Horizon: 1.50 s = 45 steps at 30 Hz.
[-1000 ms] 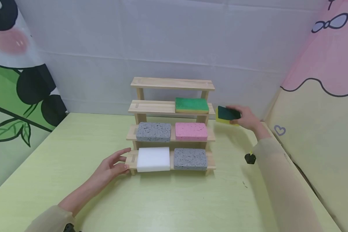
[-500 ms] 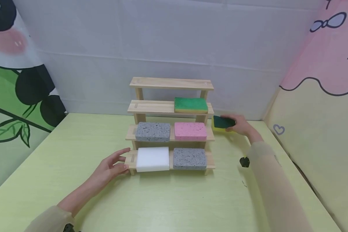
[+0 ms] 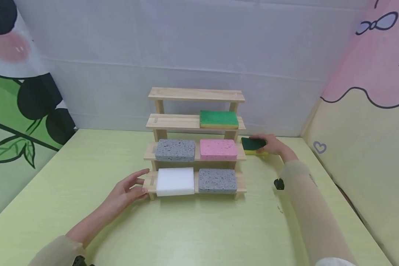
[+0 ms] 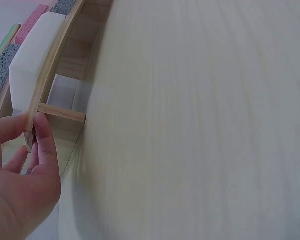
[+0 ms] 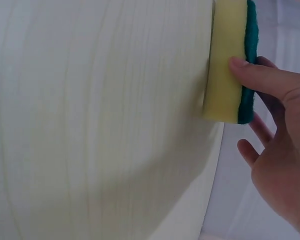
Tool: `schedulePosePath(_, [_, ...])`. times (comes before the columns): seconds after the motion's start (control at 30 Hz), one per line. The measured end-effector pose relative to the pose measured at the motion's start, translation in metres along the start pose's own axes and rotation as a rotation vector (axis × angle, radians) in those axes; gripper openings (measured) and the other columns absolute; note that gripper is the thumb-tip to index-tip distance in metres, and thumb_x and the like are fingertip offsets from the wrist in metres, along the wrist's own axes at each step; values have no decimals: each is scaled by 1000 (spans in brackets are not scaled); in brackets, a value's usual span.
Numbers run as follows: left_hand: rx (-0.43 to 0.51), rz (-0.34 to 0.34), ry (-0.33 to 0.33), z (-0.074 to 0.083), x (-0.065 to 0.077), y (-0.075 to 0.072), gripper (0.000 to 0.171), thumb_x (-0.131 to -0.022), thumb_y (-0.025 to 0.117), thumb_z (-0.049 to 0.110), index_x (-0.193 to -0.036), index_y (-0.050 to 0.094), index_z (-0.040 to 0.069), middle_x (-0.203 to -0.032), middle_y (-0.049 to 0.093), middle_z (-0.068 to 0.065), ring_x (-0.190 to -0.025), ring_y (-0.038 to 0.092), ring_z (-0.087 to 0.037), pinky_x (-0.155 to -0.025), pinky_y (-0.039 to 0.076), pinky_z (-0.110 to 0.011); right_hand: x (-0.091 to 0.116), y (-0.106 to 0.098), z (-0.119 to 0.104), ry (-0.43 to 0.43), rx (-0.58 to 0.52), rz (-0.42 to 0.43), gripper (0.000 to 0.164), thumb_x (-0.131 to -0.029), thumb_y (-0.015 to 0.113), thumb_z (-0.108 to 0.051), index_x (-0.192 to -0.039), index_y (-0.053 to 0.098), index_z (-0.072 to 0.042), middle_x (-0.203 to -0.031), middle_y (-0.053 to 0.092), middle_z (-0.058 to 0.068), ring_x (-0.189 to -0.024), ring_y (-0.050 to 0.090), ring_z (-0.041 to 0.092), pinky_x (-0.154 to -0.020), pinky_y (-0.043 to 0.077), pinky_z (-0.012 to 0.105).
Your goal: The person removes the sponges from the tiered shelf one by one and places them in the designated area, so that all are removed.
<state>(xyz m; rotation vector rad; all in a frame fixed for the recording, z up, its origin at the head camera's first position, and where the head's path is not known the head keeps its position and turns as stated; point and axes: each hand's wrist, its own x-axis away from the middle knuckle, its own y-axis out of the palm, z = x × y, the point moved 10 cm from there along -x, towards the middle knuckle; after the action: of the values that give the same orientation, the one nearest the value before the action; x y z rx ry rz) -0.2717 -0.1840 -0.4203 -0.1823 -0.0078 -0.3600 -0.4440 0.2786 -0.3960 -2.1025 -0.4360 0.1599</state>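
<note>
Near the rear edge of the tabletop (image 3: 116, 151), my right hand (image 3: 270, 144) pinched the sponge (image 5: 225, 40), left hand (image 3: 129, 189) gripped the rack (image 3: 196, 94); positioning apparently required level control.

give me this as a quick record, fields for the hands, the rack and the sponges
rack: wooden, four stepped tiers
second tier from top: green-topped sponge at right
third tier: upper gray sponge left, pink sponge right
bottom tier: white block left, lower gray sponge right
left hand: pinches the bottom tier's left end
right hand: grips a dark green and yellow sponge, right of the rack
</note>
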Motion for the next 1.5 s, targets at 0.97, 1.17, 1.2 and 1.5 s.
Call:
schedulePosePath(0.97, [12, -3, -10, -2, -2, 1, 67, -98, 60, 13, -156, 26, 9, -131, 47, -23, -101, 65, -8, -90, 57, -21, 8, -13, -2, 34, -47, -77, 77, -87, 74, -16, -154, 35, -15, -163, 24, 18, -150, 15, 45, -117, 20, 70])
schedulePosePath(1.17, [18, -1, -11, -1, -2, 1, 67, -98, 59, 13, -156, 26, 9, -129, 48, -22, -100, 65, -8, -90, 57, -21, 9, -34, -18, -16, -61, -16, 75, -89, 73, -16, -154, 34, -12, -162, 26, 17, -150, 16, 44, -116, 21, 70])
schedulePosePath(1.2, [18, -2, -11, -1, -1, 1, 67, -98, 59, 13, -156, 26, 9, -129, 48, -22, -101, 65, -8, -90, 57, -21, 10, -37, -20, -17, -55, -2, 74, -89, 72, -17, -154, 35, -13, -162, 28, 17, -150, 18, 44, -116, 21, 70])
schedulePosePath(1.5, [13, -1, -19, -2, -1, 0, 67, -98, 59, 14, -156, 26, 10, -131, 47, -24, -101, 65, -8, -90, 57, -21, 17, -69, -55, -90, -138, 174, 58, -93, 67, -15, -146, 46, -10, -148, 48, 20, -137, 41, 39, -113, 34, 61])
